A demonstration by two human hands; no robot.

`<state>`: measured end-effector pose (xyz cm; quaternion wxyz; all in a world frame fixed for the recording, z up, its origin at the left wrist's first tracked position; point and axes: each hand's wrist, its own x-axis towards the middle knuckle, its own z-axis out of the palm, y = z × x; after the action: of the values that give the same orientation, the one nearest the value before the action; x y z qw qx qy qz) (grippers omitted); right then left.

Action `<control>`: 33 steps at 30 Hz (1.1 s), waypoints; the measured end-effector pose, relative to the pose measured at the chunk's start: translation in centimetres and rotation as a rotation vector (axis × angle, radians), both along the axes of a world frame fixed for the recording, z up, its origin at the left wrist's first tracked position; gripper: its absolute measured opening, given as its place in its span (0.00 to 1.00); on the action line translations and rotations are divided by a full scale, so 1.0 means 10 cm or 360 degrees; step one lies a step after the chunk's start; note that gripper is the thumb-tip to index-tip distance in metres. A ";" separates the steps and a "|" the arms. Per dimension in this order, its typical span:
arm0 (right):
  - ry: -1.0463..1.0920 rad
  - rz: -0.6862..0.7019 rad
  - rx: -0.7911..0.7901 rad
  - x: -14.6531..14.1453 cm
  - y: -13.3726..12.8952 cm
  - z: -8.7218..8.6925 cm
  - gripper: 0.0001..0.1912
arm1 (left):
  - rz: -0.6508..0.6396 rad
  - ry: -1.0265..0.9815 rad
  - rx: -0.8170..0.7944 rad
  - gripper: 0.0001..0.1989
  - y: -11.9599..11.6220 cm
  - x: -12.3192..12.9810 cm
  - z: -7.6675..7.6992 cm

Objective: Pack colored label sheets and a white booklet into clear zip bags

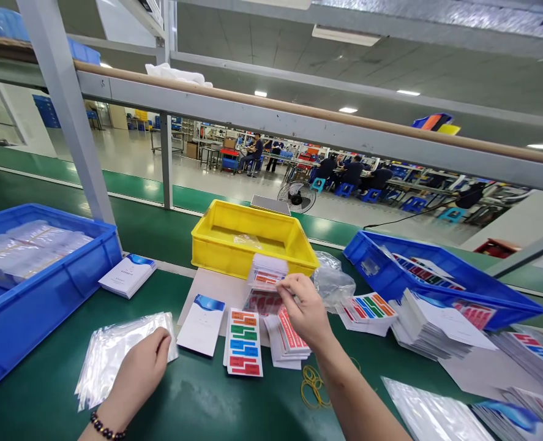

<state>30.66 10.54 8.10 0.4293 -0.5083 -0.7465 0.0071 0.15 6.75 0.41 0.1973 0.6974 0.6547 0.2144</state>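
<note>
My left hand (143,367) rests at the right edge of a stack of clear plastic bags (115,346), fingers curled; what they pinch is too small to tell. My right hand (301,306) has thumb and index finger pressed together at the right edge of a clear packet with red-printed cards (266,275). That packet lies on a pile of similar ones in front of the yellow bin. Between the hands are a white-and-blue booklet stack (202,324), a sheet with coloured labels (244,343) and red-and-white cards (287,340).
A yellow bin (253,257) stands behind, with blue bins at left (46,312) and right (436,275). Rubber bands (312,387) lie near my right forearm. More booklets (436,324) and bags (431,410) are at right. A metal frame crosses above; people sit far behind.
</note>
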 end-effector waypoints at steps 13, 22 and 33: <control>0.0046 -0.0417 -0.0139 0.30 0.67 -0.67 0.14 | 0.0115 0.0377 -0.0569 0.11 0.09 -0.53 -0.48; 0.0399 0.0185 -0.0399 -0.38 -0.07 -0.81 0.14 | -0.0140 -0.0292 -0.0396 0.14 -0.12 -0.22 -0.30; 0.0530 0.0335 -0.0944 -1.03 -0.57 -1.31 0.17 | -0.0291 -0.0300 -0.0375 0.13 -0.36 0.37 -0.25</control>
<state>20.32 4.80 -5.04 0.3757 -0.5229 -0.6801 0.3506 3.86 3.18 -2.05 0.3570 0.7029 0.5877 0.1817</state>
